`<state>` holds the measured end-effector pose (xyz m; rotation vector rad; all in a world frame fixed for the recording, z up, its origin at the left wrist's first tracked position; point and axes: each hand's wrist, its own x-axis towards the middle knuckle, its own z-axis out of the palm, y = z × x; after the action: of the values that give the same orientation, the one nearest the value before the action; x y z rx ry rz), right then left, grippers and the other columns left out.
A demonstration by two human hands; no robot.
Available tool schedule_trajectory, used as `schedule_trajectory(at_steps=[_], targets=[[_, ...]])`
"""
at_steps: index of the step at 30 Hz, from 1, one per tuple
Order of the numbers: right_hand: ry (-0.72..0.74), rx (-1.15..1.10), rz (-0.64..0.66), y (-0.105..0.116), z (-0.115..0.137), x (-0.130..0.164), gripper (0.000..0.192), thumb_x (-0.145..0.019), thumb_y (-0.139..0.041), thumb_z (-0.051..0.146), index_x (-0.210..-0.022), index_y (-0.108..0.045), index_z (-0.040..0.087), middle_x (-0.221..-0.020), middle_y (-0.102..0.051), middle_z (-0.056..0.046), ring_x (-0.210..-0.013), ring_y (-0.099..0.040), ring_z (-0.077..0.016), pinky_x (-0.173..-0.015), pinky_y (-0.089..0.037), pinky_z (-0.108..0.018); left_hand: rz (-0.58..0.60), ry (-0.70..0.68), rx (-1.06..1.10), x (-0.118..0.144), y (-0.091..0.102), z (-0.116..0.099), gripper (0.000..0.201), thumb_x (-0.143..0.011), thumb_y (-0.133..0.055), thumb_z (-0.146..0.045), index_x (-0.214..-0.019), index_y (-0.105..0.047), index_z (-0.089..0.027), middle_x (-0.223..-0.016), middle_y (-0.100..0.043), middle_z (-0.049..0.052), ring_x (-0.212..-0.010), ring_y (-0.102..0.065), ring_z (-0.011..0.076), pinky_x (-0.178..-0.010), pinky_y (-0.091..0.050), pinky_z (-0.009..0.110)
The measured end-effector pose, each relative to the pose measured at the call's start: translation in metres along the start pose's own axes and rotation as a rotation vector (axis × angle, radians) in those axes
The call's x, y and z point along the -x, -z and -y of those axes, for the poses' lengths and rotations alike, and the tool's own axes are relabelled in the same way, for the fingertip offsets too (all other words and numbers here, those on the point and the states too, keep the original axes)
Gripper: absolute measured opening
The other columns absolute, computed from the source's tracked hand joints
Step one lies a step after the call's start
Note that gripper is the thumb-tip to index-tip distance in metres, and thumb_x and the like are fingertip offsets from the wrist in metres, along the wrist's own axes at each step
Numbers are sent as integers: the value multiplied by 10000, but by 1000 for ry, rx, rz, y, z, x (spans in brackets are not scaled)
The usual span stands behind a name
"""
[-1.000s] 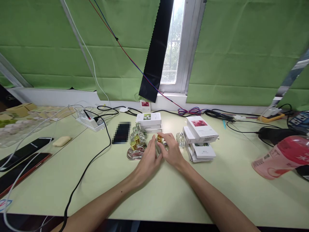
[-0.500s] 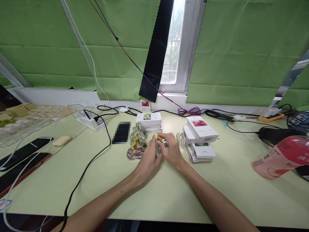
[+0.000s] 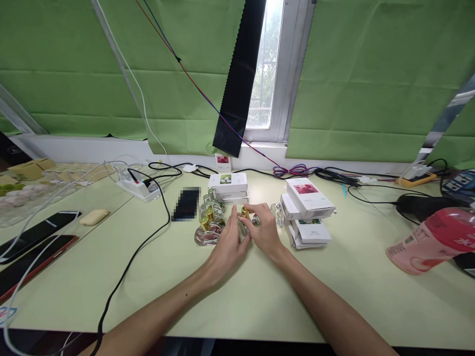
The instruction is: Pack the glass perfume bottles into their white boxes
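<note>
Steadies a gold-capped perfume bottle (image 3: 242, 226) near the middle of the table (image 3: 256, 301) with the left hand (image 3: 229, 239), half closed with fingers straight along the glass. Pinches the gold cap (image 3: 245, 211) with the right hand (image 3: 264, 231), drawn nearly together at thumb and forefinger. Cannot tell about contact with the table, hidden by the hands. Has similar bottles (image 3: 210, 214) just left, a clear bottle (image 3: 276, 214) and stacked white cartons (image 3: 310, 207) to the right.

From close above the near side of the counter (image 3: 245, 301), the head view looks forward and down across it.
</note>
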<state>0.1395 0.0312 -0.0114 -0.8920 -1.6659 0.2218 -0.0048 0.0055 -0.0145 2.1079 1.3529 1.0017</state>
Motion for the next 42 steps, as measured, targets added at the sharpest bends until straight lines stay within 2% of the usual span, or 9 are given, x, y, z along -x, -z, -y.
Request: schedule_trajectory(at_steps=[7, 19, 27, 33, 42], targets=[[53, -33, 53, 4, 1, 2, 390, -967, -557, 150, -1339, -601, 258, -1078, -719, -69, -994, -597, -239, -859, -556, -409, -5, -16, 14, 0, -2, 7, 868, -945, -542, -407, -1635, -60, -193, -1375, -578, 167, -1226, -598, 312, -1060, -466, 460], [48, -40, 61, 1, -1, 1, 306, -969, -538, 127, -1234, -657, 225, -1014, -722, -72, -971, -588, -244, -845, -537, -399, 23, 13, 19, 0, 0, 4, 869, -966, -520, -447, -1635, -42, -166, -1319, -594, 174, -1165, -611, 300, -1020, -475, 451], [30, -14, 41, 0, -2, 1, 270, -951, -577, 131, -1190, -653, 232, -1044, -714, -71, -984, -590, -256, -853, -534, -411, 14, -11, 27, 0, -1, 4, 865, -969, -520, -444, -1636, -41, -172, -1342, -578, 174, -1178, -604, 298, -1027, -469, 443], [42, 11, 5, -1, -2, 0, 210, -937, -643, 157, -1132, -678, 228, -967, -714, -62, -938, -586, -250, -824, -530, -395, 16, 0, 30, 0, -1, 4, 867, -963, -529, -419, -1635, -46, -160, -1293, -605, 166, -1157, -614, 293, -1036, -463, 450], [72, -4, 33, 2, 1, 1, 284, -962, -593, 165, -1231, -649, 242, -1028, -718, -69, -973, -593, -250, -848, -541, -413, 15, -17, 29, 0, -1, 6, 880, -950, -545, -390, -1635, -38, -166, -1280, -615, 157, -1140, -625, 286, -1025, -471, 439]])
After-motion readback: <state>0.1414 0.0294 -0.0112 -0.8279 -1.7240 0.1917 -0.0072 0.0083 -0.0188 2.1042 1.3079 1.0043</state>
